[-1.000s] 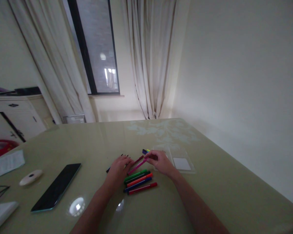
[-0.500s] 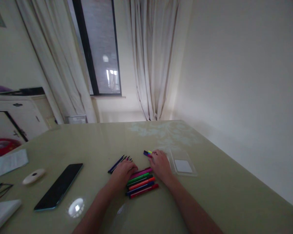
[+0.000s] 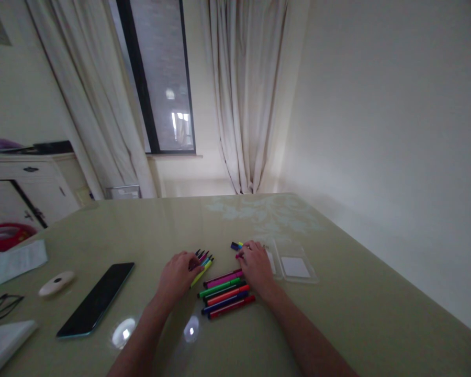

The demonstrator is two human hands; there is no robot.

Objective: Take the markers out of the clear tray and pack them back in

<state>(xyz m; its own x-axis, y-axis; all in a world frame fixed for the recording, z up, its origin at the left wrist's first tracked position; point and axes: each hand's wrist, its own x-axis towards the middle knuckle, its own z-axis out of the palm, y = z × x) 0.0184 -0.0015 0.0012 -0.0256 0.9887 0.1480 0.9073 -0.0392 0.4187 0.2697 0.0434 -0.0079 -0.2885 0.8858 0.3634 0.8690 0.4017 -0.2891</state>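
Observation:
My left hand (image 3: 180, 272) is curled over a bundle of uncapped felt-tip pens (image 3: 205, 267), left of a row of capped ones. Its thumb and fingers close around them; dark tips poke out at the far end, and a yellow-green pen lies on the near side. My right hand (image 3: 255, 262) rests beyond the row with bent fingers over several small pen caps (image 3: 235, 245), dark blue, yellow and pink, partly hidden by the fingers. Between my forearms lie the capped felt-tip pens (image 3: 227, 296), side by side: magenta, green, orange, blue and red.
An open clear plastic case (image 3: 312, 275) with a white card lies right of my right hand. On the left are a black phone (image 3: 98, 298), a pale oval object (image 3: 56, 284), a face mask (image 3: 19, 262), glasses (image 3: 0, 309) and a white object (image 3: 8, 340). A wall borders the table's right side.
My left hand has shifted left off the ends of the capped pens onto the uncapped ones, so the yellow-green pen now shows. My right hand stays nearly in place, and a pink piece shows by its fingers.

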